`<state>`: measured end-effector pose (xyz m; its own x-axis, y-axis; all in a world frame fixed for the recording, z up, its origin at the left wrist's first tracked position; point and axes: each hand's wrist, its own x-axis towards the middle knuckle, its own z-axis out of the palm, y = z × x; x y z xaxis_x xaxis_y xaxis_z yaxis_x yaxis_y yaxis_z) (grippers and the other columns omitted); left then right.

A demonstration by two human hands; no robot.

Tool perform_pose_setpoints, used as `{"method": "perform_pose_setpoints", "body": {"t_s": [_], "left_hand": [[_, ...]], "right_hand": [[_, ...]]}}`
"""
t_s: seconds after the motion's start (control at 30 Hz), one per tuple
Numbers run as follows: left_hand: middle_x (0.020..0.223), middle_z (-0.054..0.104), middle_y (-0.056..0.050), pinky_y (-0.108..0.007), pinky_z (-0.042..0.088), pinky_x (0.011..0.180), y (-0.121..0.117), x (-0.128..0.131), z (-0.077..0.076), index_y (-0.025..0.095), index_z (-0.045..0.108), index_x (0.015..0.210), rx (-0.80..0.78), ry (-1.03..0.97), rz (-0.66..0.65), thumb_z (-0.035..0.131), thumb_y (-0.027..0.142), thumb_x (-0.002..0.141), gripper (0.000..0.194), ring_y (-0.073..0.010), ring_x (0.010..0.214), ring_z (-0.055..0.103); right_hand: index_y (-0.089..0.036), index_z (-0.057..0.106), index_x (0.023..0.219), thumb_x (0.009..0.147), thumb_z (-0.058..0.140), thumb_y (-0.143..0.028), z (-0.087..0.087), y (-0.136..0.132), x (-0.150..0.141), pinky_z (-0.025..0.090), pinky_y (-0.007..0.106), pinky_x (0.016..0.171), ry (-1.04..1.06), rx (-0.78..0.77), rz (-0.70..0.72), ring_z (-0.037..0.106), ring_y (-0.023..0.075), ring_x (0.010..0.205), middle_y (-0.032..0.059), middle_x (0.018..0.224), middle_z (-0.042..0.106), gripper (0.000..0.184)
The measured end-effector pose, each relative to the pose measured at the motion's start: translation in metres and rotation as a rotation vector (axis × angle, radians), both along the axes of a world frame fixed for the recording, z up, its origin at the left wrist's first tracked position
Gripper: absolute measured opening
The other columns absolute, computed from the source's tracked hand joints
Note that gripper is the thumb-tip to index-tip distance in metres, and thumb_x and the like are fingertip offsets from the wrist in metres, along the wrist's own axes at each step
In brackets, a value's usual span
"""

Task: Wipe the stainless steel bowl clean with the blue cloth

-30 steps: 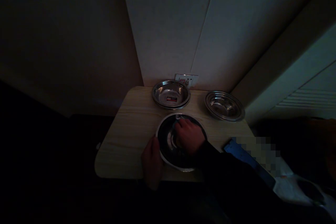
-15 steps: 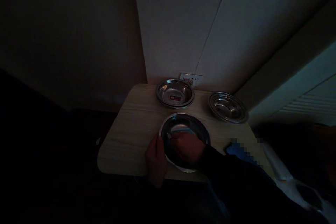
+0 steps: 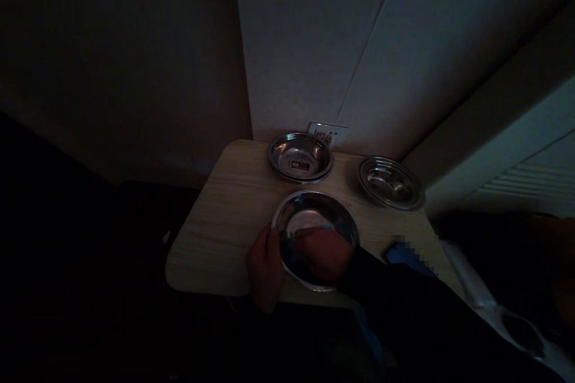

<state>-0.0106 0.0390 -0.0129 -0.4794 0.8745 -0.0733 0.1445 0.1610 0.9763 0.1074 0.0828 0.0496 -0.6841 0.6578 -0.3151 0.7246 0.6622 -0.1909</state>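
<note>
A shiny metal basin (image 3: 309, 200) sits near the front edge of the table. My left hand (image 3: 266, 266) grips its left rim, with the thumb at the edge and the fingers lower on the outside. Inside the basin, my right hand (image 3: 323, 251) is closed and pressed down toward the bottom. A bit of blue-green cloth (image 3: 329, 228) peeks out beyond its knuckles; most of it is hidden under the hand, and the light is dim.
Behind the basin stand two nested metal basins (image 3: 300, 158), the top one labelled. Another nested stack of metal bowls (image 3: 390, 184) is at the back right. A blue phone-like object (image 3: 406, 257) lies right on the wooden table (image 3: 215, 227). A wall socket (image 3: 330, 131) is behind.
My right hand has shifted slightly within the basin, and less of the blue cloth shows. My left hand stays on the rim. The view has moved a little.
</note>
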Motion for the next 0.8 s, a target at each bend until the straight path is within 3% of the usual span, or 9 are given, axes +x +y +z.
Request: {"method": "perform_pose_setpoints", "body": {"t_s": [0.23, 0.43, 0.67, 0.8], "left_hand": [[0.097, 0.069, -0.009, -0.029, 0.046, 0.079, 0.001, -0.001, -0.001, 0.014, 0.066, 0.097, 0.023, -0.014, 0.005, 0.042, 0.042, 0.082, 0.04, -0.0206, 0.089, 0.061], [0.095, 0.069, -0.01, -0.029, 0.046, 0.078, 0.002, 0.001, 0.002, 0.013, 0.065, 0.097, -0.002, 0.019, 0.054, 0.042, 0.042, 0.081, 0.041, -0.0206, 0.086, 0.062], [0.092, 0.069, -0.008, -0.028, 0.046, 0.076, 0.001, 0.0, 0.003, 0.014, 0.066, 0.094, 0.028, 0.016, -0.012, 0.042, 0.039, 0.083, 0.036, -0.0194, 0.084, 0.062], [0.09, 0.069, -0.009, -0.028, 0.046, 0.075, 0.003, 0.001, 0.005, 0.013, 0.066, 0.093, 0.02, 0.011, 0.032, 0.042, 0.039, 0.082, 0.037, -0.0199, 0.083, 0.062]], "right_hand": [[-0.013, 0.064, 0.092, 0.084, 0.039, -0.019, -0.009, 0.02, -0.021, 0.046, 0.031, 0.069, 0.018, 0.166, -0.131, 0.056, 0.0236, 0.096, 0.0131, 0.101, 0.062, 0.027], [-0.017, 0.065, 0.086, 0.077, 0.046, -0.014, -0.003, -0.002, -0.008, 0.046, 0.027, 0.066, -0.002, 0.056, 0.001, 0.06, 0.0195, 0.084, 0.0078, 0.093, 0.065, 0.021], [-0.015, 0.063, 0.096, 0.086, 0.037, -0.025, -0.007, 0.019, -0.018, 0.046, 0.033, 0.071, 0.004, 0.155, -0.15, 0.054, 0.0243, 0.097, 0.0135, 0.104, 0.06, 0.029], [-0.017, 0.064, 0.09, 0.083, 0.04, -0.02, -0.005, 0.011, -0.014, 0.046, 0.031, 0.07, 0.002, 0.126, -0.094, 0.055, 0.0222, 0.095, 0.0104, 0.098, 0.062, 0.025]]}}
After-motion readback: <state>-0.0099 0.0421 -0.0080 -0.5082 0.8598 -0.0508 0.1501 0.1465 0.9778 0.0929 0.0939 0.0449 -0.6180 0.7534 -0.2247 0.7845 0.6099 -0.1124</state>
